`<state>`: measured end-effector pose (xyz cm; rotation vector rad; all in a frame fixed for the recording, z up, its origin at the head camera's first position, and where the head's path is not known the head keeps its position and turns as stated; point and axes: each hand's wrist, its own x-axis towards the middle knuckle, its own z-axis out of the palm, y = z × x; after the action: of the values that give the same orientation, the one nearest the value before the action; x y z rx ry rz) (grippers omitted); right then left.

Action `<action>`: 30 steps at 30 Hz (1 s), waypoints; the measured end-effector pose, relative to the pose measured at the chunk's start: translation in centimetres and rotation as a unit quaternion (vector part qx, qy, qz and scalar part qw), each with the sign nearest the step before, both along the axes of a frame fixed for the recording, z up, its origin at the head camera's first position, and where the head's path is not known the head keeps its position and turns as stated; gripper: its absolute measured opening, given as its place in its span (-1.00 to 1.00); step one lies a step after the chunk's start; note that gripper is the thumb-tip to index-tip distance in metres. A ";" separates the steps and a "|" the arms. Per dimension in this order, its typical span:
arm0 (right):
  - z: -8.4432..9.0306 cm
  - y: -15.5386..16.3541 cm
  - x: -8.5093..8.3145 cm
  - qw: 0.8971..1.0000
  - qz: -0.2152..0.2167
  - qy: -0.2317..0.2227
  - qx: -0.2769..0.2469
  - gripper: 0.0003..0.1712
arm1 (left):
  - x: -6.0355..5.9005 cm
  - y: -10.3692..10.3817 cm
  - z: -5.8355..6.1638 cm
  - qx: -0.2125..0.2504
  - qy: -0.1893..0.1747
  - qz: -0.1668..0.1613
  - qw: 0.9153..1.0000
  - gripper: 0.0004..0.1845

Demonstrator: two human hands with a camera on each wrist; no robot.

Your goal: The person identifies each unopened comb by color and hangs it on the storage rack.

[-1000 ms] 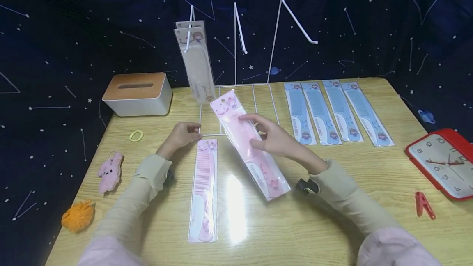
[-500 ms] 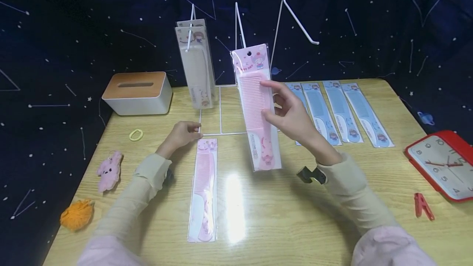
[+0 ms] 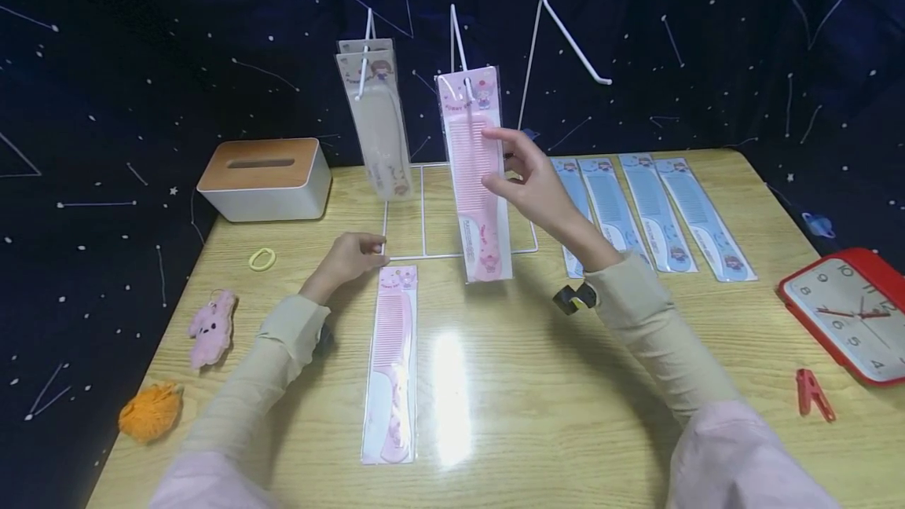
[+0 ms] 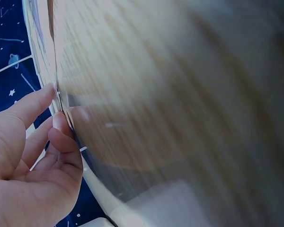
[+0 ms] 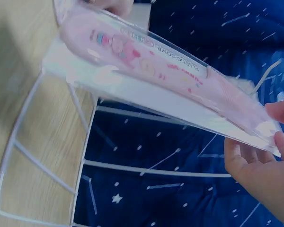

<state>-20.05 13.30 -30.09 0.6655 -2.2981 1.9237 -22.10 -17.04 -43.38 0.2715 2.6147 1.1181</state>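
Note:
My right hand (image 3: pixel 526 179) pinches the right edge of a pink comb (image 3: pixel 472 195) in a clear package, held upright. The middle hook of a white wire display rack (image 3: pixel 423 214) shows through the hole in its card, the hook's tip in front. In the right wrist view the packaged comb runs slantwise, my fingers and thumb at its edge. My left hand (image 3: pixel 351 259) grips the front left corner of the rack's base on the table. Just below it another packaged pink comb (image 3: pixel 390 368) lies flat. Beige packaged combs (image 3: pixel 376 128) hang from the left hook.
Several blue packaged combs (image 3: pixel 639 214) lie at the right. A tissue box (image 3: pixel 265 179) stands at the back left. Along the left lie a yellow hair tie (image 3: pixel 261 260), a pink plush (image 3: pixel 212 328) and an orange pompom (image 3: pixel 150 412). A red clock (image 3: pixel 848 313) and red clip (image 3: pixel 813 395) lie right.
My right hand has lifted the pink comb from over the table, turned it upright and moved it back onto the middle hook. The left hand has stayed on the rack.

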 end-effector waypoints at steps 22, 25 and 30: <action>-2.4 -1.0 -7.4 0.999 -0.019 -0.042 0.028 -0.33 | -0.1 0.1 0.3 0.015 -0.006 0.006 1.000 -0.51; -3.0 -0.8 -7.3 0.998 -0.027 -0.049 0.042 -0.33 | -0.1 0.0 0.3 0.017 -0.008 0.008 1.000 -0.51; -4.4 -0.5 -6.4 0.993 -0.033 -0.095 0.057 -0.31 | 0.0 -0.1 0.1 0.016 -0.013 0.012 1.000 -0.52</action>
<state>-26.47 12.76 -34.45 0.4263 -2.5232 1.9137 -22.15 -17.12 -43.24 0.2321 2.5867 1.1642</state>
